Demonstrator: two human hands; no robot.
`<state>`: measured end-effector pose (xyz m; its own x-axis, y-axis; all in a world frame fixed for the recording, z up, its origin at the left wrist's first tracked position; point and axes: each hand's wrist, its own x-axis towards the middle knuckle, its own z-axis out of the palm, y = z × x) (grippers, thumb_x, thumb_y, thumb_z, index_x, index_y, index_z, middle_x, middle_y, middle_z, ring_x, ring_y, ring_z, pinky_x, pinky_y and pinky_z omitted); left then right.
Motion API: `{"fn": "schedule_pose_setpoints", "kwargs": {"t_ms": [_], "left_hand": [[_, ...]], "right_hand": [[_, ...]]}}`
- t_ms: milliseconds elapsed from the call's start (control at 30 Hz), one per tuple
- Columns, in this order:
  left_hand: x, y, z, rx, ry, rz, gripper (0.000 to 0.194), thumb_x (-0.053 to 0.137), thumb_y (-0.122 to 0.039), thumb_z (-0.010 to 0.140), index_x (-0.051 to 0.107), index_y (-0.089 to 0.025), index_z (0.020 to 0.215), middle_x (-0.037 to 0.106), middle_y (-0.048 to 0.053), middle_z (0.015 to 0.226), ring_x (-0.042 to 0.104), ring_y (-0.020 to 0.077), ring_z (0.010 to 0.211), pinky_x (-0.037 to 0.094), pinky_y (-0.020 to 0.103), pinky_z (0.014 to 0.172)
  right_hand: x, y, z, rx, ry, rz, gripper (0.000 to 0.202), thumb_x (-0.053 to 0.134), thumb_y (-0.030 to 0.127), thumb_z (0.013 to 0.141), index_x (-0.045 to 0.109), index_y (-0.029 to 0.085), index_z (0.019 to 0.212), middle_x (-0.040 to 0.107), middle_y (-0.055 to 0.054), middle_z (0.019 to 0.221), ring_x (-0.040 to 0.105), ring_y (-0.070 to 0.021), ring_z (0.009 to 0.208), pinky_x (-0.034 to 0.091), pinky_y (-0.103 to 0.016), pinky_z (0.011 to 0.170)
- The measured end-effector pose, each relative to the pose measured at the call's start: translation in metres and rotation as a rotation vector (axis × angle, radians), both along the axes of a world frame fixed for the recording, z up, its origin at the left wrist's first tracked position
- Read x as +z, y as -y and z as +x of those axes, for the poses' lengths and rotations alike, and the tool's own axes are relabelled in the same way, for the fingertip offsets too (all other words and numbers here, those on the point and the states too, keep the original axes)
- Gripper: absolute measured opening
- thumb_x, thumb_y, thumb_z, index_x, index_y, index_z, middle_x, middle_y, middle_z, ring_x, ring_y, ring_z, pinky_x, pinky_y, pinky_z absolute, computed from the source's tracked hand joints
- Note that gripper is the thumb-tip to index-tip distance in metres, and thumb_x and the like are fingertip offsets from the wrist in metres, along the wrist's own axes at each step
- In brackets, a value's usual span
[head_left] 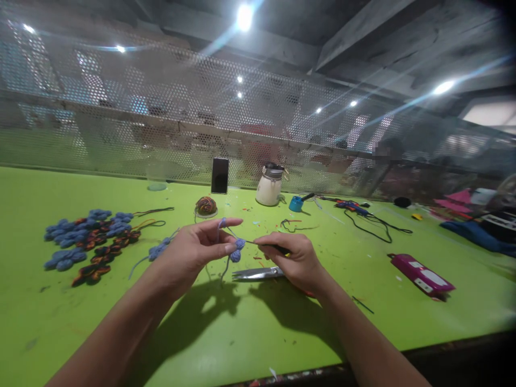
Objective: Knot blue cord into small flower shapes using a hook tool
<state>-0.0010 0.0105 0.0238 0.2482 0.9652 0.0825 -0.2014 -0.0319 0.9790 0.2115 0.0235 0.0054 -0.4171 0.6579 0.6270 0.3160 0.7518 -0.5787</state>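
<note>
Two hands up over counter (226, 338): L hand (197, 250) pinching blue yarn pc. (239, 245), strand over finger, prob. for tension; R hand (296, 258) gripping hook (282, 249), tip at pc. Scissors (256, 274) below, handy. Far: lidded jug (269, 192), contents unclear; blue pot (295, 205) w/ dark-handled tool (308, 196).

Left hand (197, 250) and right hand (290, 255) pinched, facing; both forearms angled inward

The person's hands (197, 246) and slim forearms (135, 309) are bare.
</note>
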Motion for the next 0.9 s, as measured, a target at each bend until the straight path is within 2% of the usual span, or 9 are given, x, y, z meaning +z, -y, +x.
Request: {"fn": "schedule_pose_setpoints", "kwargs": {"t_ms": [167,333,500,633,900], "left_hand": [[0.001,0.0,0.001,0.014,-0.003,0.002,0.043,0.077,-0.017,0.062,0.068,-0.018,0.104,0.065,0.001,0.073,0.058,0.0135,0.068,0.042,0.03,0.072],[-0.001,-0.002,0.001,0.004,0.006,0.001,0.037,0.076,-0.016,0.062,0.07,-0.018,0.099,0.063,0.0,0.071,0.056,0.0124,0.067,0.04,0.029,0.073],[-0.002,-0.001,0.001,-0.001,0.012,-0.027,0.034,0.075,-0.015,0.062,0.072,-0.018,0.096,0.062,-0.001,0.07,0.056,0.0119,0.067,0.039,0.029,0.073],[0.0,0.0,0.003,-0.007,0.062,-0.101,0.031,0.075,-0.012,0.06,0.073,-0.017,0.091,0.064,0.001,0.071,0.055,0.0124,0.067,0.039,0.029,0.071],[-0.003,-0.002,0.004,-0.005,0.095,-0.14,0.033,0.078,-0.015,0.057,0.073,-0.015,0.09,0.068,0.004,0.077,0.058,0.0139,0.072,0.04,0.029,0.074]], "right_hand": [[0.0,0.001,-0.001,-0.012,-0.007,-0.071,0.016,0.059,0.019,0.082,0.07,0.016,0.093,0.07,-0.006,0.08,0.06,-0.0136,0.065,0.046,-0.026,0.057],[0.0,0.001,0.0,-0.006,-0.044,-0.179,0.015,0.062,0.023,0.08,0.071,0.016,0.091,0.066,-0.005,0.07,0.053,-0.0113,0.057,0.041,-0.025,0.051],[-0.007,-0.001,-0.003,0.118,-0.198,-0.457,0.015,0.064,0.026,0.079,0.07,0.016,0.088,0.058,-0.001,0.06,0.049,-0.0095,0.053,0.036,-0.023,0.048],[-0.011,0.0,-0.009,0.246,-0.351,-0.7,0.019,0.068,0.03,0.075,0.068,0.016,0.087,0.053,0.003,0.055,0.039,-0.0057,0.043,0.025,-0.019,0.04],[-0.012,0.004,-0.023,0.315,-0.563,-0.908,0.022,0.072,0.031,0.07,0.063,0.015,0.082,0.053,0.004,0.052,0.036,-0.0036,0.04,0.018,-0.017,0.038]]}}
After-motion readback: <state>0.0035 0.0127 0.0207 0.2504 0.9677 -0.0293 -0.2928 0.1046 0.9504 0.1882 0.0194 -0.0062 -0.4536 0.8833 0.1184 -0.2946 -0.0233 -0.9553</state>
